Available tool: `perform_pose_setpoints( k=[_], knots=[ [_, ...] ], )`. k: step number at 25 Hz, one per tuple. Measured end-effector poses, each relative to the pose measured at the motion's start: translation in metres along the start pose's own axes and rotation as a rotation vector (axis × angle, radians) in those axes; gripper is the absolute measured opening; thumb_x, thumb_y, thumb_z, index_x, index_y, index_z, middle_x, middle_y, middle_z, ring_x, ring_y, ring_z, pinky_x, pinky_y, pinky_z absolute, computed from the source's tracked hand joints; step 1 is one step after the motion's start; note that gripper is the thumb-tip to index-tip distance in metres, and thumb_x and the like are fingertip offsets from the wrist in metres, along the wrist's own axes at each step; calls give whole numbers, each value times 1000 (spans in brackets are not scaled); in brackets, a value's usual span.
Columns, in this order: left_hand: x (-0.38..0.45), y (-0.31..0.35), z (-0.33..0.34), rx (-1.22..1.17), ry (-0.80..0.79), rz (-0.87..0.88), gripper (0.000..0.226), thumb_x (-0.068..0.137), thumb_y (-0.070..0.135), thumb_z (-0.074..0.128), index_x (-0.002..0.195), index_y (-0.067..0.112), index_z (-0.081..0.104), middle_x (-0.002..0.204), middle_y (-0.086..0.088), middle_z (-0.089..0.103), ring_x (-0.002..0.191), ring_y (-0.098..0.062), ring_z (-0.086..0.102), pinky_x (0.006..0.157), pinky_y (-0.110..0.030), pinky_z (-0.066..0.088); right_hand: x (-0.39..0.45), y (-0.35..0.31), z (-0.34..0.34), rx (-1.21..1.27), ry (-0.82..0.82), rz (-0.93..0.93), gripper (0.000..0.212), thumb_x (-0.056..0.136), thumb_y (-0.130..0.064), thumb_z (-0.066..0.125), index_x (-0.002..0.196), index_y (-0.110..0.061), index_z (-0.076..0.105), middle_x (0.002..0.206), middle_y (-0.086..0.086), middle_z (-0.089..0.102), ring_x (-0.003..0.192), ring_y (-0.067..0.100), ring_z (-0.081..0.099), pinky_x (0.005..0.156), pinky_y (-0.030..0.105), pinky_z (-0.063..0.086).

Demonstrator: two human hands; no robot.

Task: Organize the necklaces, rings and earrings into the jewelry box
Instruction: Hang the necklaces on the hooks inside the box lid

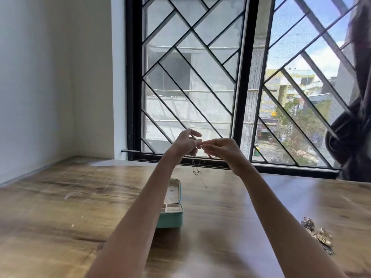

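Necklace (197, 169) dangling | left hand (186, 142), right hand (221, 149) raised, outstretched | both grips pinch chain

Single head-worn wide view, facing forward over the table (60, 197), toward the window (190, 77), hands near

Jewelry box (170, 218) — left side hidden behind the left forearm; compartment contents too small to tell. Necklace (197, 170) chain too fine to trace to the fingertips. Heap of jewelry (318, 235) on the table (50, 207) blurred — pieces indistinguishable. Dark curtain (353, 121) cut off at the right edge.
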State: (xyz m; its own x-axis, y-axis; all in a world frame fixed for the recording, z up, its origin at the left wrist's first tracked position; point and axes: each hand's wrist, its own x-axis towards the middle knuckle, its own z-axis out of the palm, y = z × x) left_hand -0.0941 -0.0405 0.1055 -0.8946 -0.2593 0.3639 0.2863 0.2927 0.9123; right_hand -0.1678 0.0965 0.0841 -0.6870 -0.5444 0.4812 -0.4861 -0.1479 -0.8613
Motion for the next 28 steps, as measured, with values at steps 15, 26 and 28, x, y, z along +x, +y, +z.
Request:
perform_pose_setpoints(
  k=[15, 26, 28],
  knots=[
    [-39, -50, -70, 285, 409, -73, 16, 90, 7, 52, 104, 7, 60, 105, -15, 64, 87, -22, 62, 76, -29, 47, -5, -24, 38, 121, -64, 178, 12, 91, -11, 58, 82, -4, 64, 74, 7, 65, 66, 17, 62, 68, 21, 55],
    [-62, -90, -99, 200, 136, -607, 25, 91, 25, 56, 101, 2, 59, 83, -13, 63, 69, -23, 60, 58, -30, 48, -12, -35, 64, 94, -156, 135, 13, 91, -12, 57, 80, -6, 61, 73, 5, 60, 69, 15, 58, 76, 26, 53],
    [-65, -86, -100, 154, 142, -565, 16, 91, 17, 57, 98, 3, 62, 91, -13, 66, 77, -25, 63, 57, -31, 50, -13, -41, 67, 134, -166, 122, 14, 91, -11, 56, 80, -6, 62, 72, 5, 62, 69, 16, 60, 79, 29, 53]
  ],
)
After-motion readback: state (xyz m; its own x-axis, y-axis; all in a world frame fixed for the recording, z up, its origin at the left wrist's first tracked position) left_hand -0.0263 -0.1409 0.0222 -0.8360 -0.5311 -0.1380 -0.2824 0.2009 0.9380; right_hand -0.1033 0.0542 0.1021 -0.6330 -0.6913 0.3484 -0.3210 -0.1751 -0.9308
